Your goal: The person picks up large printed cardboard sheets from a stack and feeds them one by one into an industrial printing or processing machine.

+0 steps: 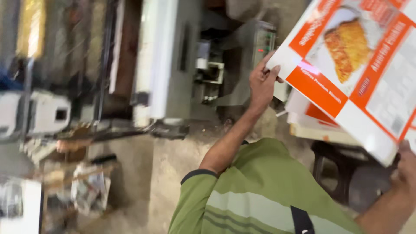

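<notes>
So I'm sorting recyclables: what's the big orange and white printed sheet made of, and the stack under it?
The printed sheet looks like glossy coated cardboard: flat, stiff, with a sheen. Left hand and right hand grip its edges. The stack seems the same board, though blurred.

The floor point(169, 169) is bare, grey and dusty. A grey machine point(242, 56) stands at the top middle of the frame, next to a tall white panel point(151, 56). A blurry white box point(43, 112) sits at the left. Scraps point(89, 188) lie at the lower left. A dark stool point(342, 169) stands at the lower right.
</notes>
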